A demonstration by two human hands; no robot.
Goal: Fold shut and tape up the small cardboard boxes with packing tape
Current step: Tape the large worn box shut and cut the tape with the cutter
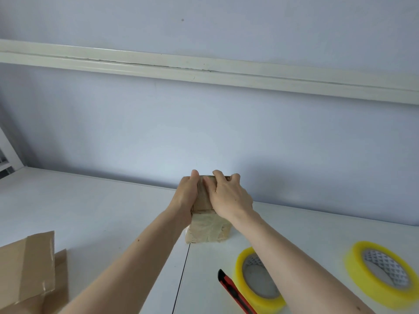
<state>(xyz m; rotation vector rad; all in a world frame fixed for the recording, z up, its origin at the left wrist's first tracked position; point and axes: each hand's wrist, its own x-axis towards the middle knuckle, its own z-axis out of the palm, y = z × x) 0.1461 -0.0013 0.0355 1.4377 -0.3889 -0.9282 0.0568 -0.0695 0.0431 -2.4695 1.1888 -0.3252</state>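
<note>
Big white tabletop (90, 211) fills the lower scene, running back to a pale blue wall (204, 132) with a cream rail (204, 71) across it. Down at the near left corner sits an open cardboard box (29, 273), flaps up, a strip of clear tape on one flap. Over on the near right, two yellow tape rolls: the far-right roll (383, 274) lies flat, and the nearer roll (256, 277) lies just beside the person's right forearm, partly hidden by it. Centre stage, close to the wall, stands the small taped box (207, 232), its near face already criss-crossed with clear tape. Both hands are on top of it: the left hand (187, 193) curls round the left top edge, thumb up, while the right hand (229, 196) grips the top from the right, fingers bent over the far edge. And the smallest item, a red and black utility knife (233, 293), lies at the near edge, touching the nearer roll's left side.
</note>
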